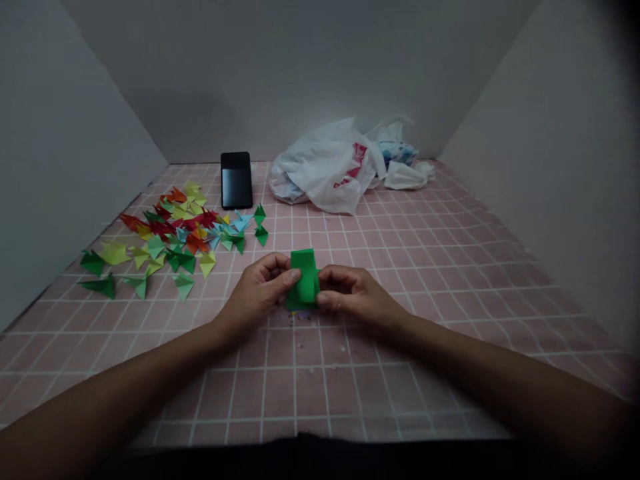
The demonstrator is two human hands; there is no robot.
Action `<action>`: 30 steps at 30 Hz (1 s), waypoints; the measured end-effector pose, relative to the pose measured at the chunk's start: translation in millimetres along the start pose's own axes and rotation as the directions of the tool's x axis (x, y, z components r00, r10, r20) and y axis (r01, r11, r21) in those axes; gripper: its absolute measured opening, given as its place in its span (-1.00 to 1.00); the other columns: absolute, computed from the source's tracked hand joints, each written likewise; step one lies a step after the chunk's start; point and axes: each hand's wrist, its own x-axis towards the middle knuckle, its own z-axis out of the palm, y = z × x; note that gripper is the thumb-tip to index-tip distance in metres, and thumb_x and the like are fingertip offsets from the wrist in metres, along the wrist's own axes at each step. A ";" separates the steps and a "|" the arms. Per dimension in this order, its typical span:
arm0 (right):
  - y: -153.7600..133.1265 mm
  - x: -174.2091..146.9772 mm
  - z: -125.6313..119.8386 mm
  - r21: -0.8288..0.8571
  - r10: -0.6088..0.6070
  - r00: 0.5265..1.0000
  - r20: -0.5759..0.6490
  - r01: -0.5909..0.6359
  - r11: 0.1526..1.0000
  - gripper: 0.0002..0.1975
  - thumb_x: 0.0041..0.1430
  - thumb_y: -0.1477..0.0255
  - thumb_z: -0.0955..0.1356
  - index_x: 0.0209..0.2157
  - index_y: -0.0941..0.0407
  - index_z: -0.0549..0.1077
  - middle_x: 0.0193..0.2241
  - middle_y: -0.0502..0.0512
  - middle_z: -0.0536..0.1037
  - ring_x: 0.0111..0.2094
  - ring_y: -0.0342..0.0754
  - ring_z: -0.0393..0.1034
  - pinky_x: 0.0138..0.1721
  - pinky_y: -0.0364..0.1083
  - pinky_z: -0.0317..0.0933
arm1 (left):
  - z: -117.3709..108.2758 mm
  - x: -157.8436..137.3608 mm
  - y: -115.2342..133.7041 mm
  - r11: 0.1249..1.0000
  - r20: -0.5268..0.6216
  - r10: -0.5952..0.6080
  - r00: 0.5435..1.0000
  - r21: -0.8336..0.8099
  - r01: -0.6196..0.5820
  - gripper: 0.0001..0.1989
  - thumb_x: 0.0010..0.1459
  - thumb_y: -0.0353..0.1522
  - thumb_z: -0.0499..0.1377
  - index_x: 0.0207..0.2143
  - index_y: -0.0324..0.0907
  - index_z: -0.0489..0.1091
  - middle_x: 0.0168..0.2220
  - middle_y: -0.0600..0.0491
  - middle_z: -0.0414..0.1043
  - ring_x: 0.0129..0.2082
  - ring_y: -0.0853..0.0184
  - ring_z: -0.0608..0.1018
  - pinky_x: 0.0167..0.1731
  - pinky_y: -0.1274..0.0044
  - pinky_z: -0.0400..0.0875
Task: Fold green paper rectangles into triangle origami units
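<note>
A folded piece of green paper (303, 280) is held upright between both hands, just above the table in the middle of the view. My left hand (265, 280) is closed on its left edge, thumb across the front face. On the other side, my right hand (347, 293) pinches the right edge between thumb and bent fingers. Several small folded paper shapes (183, 259) in green, yellow, red, orange and light blue lie in a spread pile to the left. Something small and colourful, mostly hidden, shows just under the green paper.
A black phone (237, 181) leans upright behind the pile. White plastic bags (325, 167) with red print sit at the back, beside a blue-patterned packet (397, 152). Pink checked cloth (450, 267) covers the table, and pale walls close it in on three sides.
</note>
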 end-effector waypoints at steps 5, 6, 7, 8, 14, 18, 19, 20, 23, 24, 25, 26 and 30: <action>-2.5 -2.8 2.2 -0.118 -0.031 0.997 -0.068 0.023 0.993 -0.82 0.10 0.33 0.44 -0.44 0.12 0.43 -0.49 -0.03 0.41 -0.46 -0.15 0.26 -0.42 -0.13 0.11 | 1.0 -2.2 -6.4 0.997 0.119 0.001 0.993 0.079 -0.010 -0.78 0.11 -0.26 0.32 -0.34 -0.18 0.37 -0.51 0.18 0.34 -0.58 0.50 0.33 -0.55 0.63 0.25; -3.2 -3.2 1.8 -0.146 -0.029 0.995 -0.091 0.016 0.989 -0.83 0.11 0.34 0.42 -0.45 0.12 0.40 -0.52 -0.05 0.38 -0.48 -0.15 0.23 -0.45 -0.13 0.07 | 0.3 -1.7 -8.0 0.995 0.129 0.014 0.992 0.092 -0.026 -0.78 0.11 -0.26 0.32 -0.32 -0.19 0.38 -0.47 0.15 0.37 -0.54 0.48 0.37 -0.51 0.62 0.29; -4.0 -3.5 1.3 -0.173 -0.029 0.994 -0.106 0.010 0.985 -0.84 0.10 0.36 0.40 -0.47 0.11 0.37 -0.54 -0.06 0.35 -0.49 -0.16 0.20 -0.47 -0.13 0.05 | -0.6 -1.0 -9.4 0.993 0.122 0.040 0.992 0.103 -0.053 -0.77 0.09 -0.27 0.33 -0.29 -0.19 0.39 -0.42 0.13 0.40 -0.49 0.46 0.41 -0.47 0.61 0.34; -4.8 -3.8 0.8 -0.202 -0.033 0.993 -0.111 0.010 0.979 -0.85 0.10 0.37 0.38 -0.48 0.10 0.35 -0.55 -0.06 0.34 -0.50 -0.16 0.19 -0.48 -0.13 0.03 | -1.6 0.0 -10.5 0.990 0.096 0.080 0.992 0.112 -0.091 -0.74 0.07 -0.29 0.35 -0.25 -0.18 0.39 -0.37 0.12 0.43 -0.43 0.43 0.45 -0.42 0.59 0.38; -4.2 -4.0 -2.2 -0.353 -0.117 0.989 -0.094 0.077 0.932 -0.84 0.09 0.43 0.34 -0.52 0.09 0.29 -0.55 -0.07 0.30 -0.50 -0.16 0.17 -0.49 -0.14 0.04 | -6.2 3.7 -8.5 0.937 0.026 0.279 0.960 0.210 -0.279 -0.76 0.03 -0.35 0.37 -0.25 -0.16 0.43 -0.34 0.11 0.44 -0.35 0.39 0.48 -0.34 0.58 0.41; 0.5 -2.9 -3.1 -0.279 -0.107 0.990 -0.089 0.079 0.957 -0.92 0.13 0.42 0.36 -0.37 0.09 0.36 -0.49 -0.05 0.37 -0.48 -0.14 0.27 -0.47 -0.13 0.16 | -7.0 2.5 -5.7 0.949 0.035 0.232 0.972 0.210 -0.234 -0.84 0.07 -0.31 0.33 -0.40 -0.21 0.44 -0.44 0.11 0.43 -0.43 0.42 0.45 -0.40 0.58 0.39; 1.6 -2.6 -3.2 -0.237 -0.115 0.990 -0.088 0.091 0.967 -0.89 0.14 0.42 0.38 -0.29 0.08 0.36 -0.46 -0.05 0.39 -0.47 -0.14 0.30 -0.46 -0.13 0.20 | -7.0 2.4 -5.8 0.953 0.015 0.230 0.973 0.200 -0.228 -0.83 0.06 -0.31 0.34 -0.41 -0.21 0.43 -0.45 0.12 0.43 -0.45 0.43 0.44 -0.42 0.59 0.39; 2.7 -2.2 -3.4 -0.193 -0.125 0.988 -0.090 0.106 0.976 -0.82 0.14 0.42 0.40 -0.21 0.07 0.35 -0.44 -0.06 0.41 -0.46 -0.14 0.33 -0.45 -0.13 0.23 | -6.9 2.5 -6.1 0.956 -0.003 0.229 0.973 0.190 -0.225 -0.82 0.05 -0.31 0.34 -0.42 -0.21 0.43 -0.46 0.12 0.42 -0.46 0.43 0.44 -0.43 0.59 0.39; 4.5 -1.6 -4.6 -0.104 -0.194 0.976 -0.096 0.184 0.977 -0.68 0.15 0.40 0.44 -0.10 0.03 0.31 -0.39 -0.08 0.43 -0.46 -0.15 0.35 -0.44 -0.13 0.28 | -7.2 3.5 -7.6 0.956 -0.038 0.244 0.969 0.175 -0.234 -0.81 0.02 -0.32 0.35 -0.44 -0.21 0.40 -0.50 0.14 0.40 -0.50 0.44 0.43 -0.46 0.59 0.39; 4.4 -1.6 -5.1 -0.105 -0.220 0.971 -0.094 0.210 0.972 -0.68 0.14 0.40 0.46 -0.11 0.03 0.32 -0.39 -0.08 0.42 -0.46 -0.16 0.34 -0.44 -0.14 0.27 | -7.3 3.7 -8.0 0.954 -0.047 0.252 0.967 0.180 -0.240 -0.80 0.02 -0.32 0.35 -0.44 -0.20 0.40 -0.50 0.14 0.40 -0.50 0.44 0.44 -0.47 0.59 0.39; 4.1 -1.8 -5.7 -0.125 -0.245 0.966 -0.087 0.234 0.964 -0.71 0.14 0.39 0.47 -0.15 0.04 0.34 -0.39 -0.07 0.42 -0.46 -0.16 0.33 -0.44 -0.15 0.26 | -7.5 3.9 -8.1 0.950 -0.057 0.262 0.963 0.188 -0.248 -0.80 0.03 -0.32 0.35 -0.45 -0.20 0.39 -0.50 0.14 0.40 -0.51 0.44 0.44 -0.48 0.60 0.38; 3.5 -1.9 -6.3 -0.160 -0.261 0.962 -0.073 0.247 0.956 -0.74 0.14 0.38 0.48 -0.20 0.05 0.36 -0.39 -0.06 0.41 -0.45 -0.16 0.32 -0.44 -0.15 0.25 | -7.7 3.8 -8.1 0.946 -0.065 0.273 0.960 0.198 -0.256 -0.81 0.03 -0.32 0.34 -0.45 -0.20 0.39 -0.51 0.14 0.40 -0.51 0.44 0.44 -0.49 0.60 0.38; 1.1 -2.6 -7.5 -0.311 -0.307 0.950 -0.052 0.277 0.909 -0.85 0.20 0.36 0.44 -0.37 0.10 0.43 -0.37 0.03 0.44 -0.36 -0.10 0.34 -0.35 -0.09 0.24 | -7.6 2.4 -7.2 0.928 -0.070 0.315 0.947 0.233 -0.291 -0.81 0.05 -0.32 0.33 -0.46 -0.20 0.39 -0.51 0.13 0.40 -0.52 0.43 0.46 -0.50 0.60 0.38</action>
